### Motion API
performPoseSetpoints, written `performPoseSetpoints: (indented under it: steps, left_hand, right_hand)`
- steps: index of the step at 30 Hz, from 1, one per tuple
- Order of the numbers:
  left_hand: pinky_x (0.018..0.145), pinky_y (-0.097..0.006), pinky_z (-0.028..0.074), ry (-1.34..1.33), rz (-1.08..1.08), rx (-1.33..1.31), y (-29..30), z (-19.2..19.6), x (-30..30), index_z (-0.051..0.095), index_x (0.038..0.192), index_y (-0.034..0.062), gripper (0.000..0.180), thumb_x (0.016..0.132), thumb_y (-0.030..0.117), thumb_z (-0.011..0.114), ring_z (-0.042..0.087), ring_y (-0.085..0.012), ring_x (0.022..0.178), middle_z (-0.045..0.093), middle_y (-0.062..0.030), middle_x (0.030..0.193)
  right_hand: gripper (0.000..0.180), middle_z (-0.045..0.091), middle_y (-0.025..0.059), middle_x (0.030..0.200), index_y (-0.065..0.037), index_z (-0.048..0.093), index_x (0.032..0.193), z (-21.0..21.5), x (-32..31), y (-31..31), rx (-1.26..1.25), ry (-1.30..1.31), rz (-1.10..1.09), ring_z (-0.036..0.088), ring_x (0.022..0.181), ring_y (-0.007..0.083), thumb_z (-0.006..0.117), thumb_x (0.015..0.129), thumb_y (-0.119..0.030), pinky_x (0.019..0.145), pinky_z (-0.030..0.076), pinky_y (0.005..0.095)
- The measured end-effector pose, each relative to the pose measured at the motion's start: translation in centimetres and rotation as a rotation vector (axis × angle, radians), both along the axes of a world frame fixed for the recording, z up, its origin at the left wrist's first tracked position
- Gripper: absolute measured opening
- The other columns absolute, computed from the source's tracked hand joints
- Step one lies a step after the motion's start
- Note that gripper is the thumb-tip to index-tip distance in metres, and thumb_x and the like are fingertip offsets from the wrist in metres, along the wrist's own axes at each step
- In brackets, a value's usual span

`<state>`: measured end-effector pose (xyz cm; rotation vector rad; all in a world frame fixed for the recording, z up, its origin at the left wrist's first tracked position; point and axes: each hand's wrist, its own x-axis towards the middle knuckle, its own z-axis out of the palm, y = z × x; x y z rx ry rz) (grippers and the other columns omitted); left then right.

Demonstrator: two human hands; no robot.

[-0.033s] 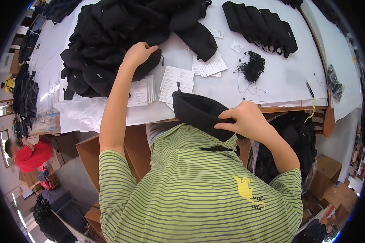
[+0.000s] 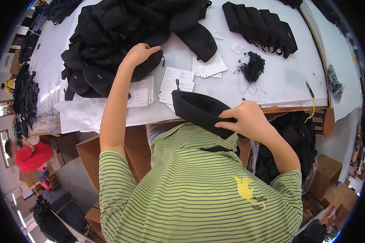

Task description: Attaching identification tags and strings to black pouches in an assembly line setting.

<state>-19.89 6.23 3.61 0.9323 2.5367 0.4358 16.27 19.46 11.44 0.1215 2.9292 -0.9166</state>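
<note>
My left hand (image 2: pixel 140 52) reaches out over the white table (image 2: pixel 288 83) and lies on a black pouch (image 2: pixel 150 69) at the near edge of a big heap of black pouches (image 2: pixel 109 36), fingers curled over it. My right hand (image 2: pixel 247 119) grips another black pouch (image 2: pixel 196 107) at the table's front edge, close to my green striped shirt. That pouch lies long and flat, with a small zip pull sticking up at its far end.
Stacks of white printed cards (image 2: pixel 176 83) lie between the hands, more cards (image 2: pixel 210 65) beyond. A row of black pouches (image 2: pixel 263 24) and a bundle of black cords (image 2: pixel 252 67) sit far right. Cardboard boxes (image 2: pixel 89 150) stand below the table. A person in red (image 2: pixel 30 154) is at left.
</note>
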Motion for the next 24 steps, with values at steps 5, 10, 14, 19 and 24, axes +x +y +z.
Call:
performPoseSetpoints:
  steps: [5, 10, 14, 19, 24]
  left_hand:
    - [0.085, -0.039, 0.049, 0.012, 0.062, 0.074, -1.8, -2.7, -2.2, 0.07, 0.097, 0.0017, 0.035, 0.078, 0.032, 0.068, 0.064, -0.0339, 0.091, 0.068, -0.0175, 0.097]
    - [0.082, -0.04, 0.049, 0.407, -0.028, 0.001, -2.4, -2.7, -0.3, 0.066, 0.094, 0.0016, 0.025, 0.073, 0.012, 0.072, 0.061, -0.0331, 0.096, 0.065, -0.0144, 0.102]
    - [0.075, -0.032, 0.05, 0.297, 0.038, 0.324, -2.6, -0.2, 1.2, 0.065, 0.088, 0.0022, 0.017, 0.076, 0.012, 0.072, 0.063, -0.0263, 0.081, 0.066, -0.0121, 0.087]
    - [0.078, -0.026, 0.046, -0.181, -0.3, 0.873, -1.8, 8.7, 12.7, 0.066, 0.089, 0.0044, 0.014, 0.08, 0.012, 0.072, 0.061, -0.0156, 0.084, 0.064, -0.0042, 0.081]
    - [0.099, -0.038, 0.032, 0.263, -0.519, 0.615, -3.3, 8.9, 16.1, 0.068, 0.092, 0.0092, 0.02, 0.077, 0.021, 0.073, 0.046, -0.0264, 0.113, 0.056, -0.0086, 0.116]
  right_hand:
    - [0.02, 0.057, 0.0051, 0.049, -0.013, 0.073, 0.077, 0.4, 0.0, 0.2, 0.099, 0.041, -0.008, 0.055, 0.044, 0.0226, 0.075, 0.073, -0.032, 0.046, 0.042, 0.0291]
    - [0.017, 0.054, 0.0045, 0.047, -0.014, 0.073, 0.077, 0.0, -0.4, 0.0, 0.183, 0.166, 0.021, 0.054, 0.043, 0.022, 0.074, 0.074, -0.031, 0.045, 0.041, 0.0304]
    - [0.017, 0.053, 0.0041, 0.047, -0.014, 0.071, 0.075, 0.0, -1.2, -0.2, 0.279, 0.236, 0.046, 0.053, 0.043, 0.0224, 0.074, 0.074, -0.031, 0.045, 0.04, 0.0319]
    - [0.018, 0.052, 0.0037, 0.048, -0.014, 0.069, 0.073, -0.1, -1.8, 0.0, 0.373, 0.258, 0.04, 0.051, 0.045, 0.0224, 0.074, 0.072, -0.032, 0.046, 0.038, 0.0327]
    - [0.017, 0.055, 0.0037, 0.05, -0.013, 0.071, 0.076, 1.1, -2.5, -0.1, 0.32, 0.309, 0.005, 0.052, 0.045, 0.0219, 0.075, 0.071, -0.029, 0.046, 0.038, 0.032]
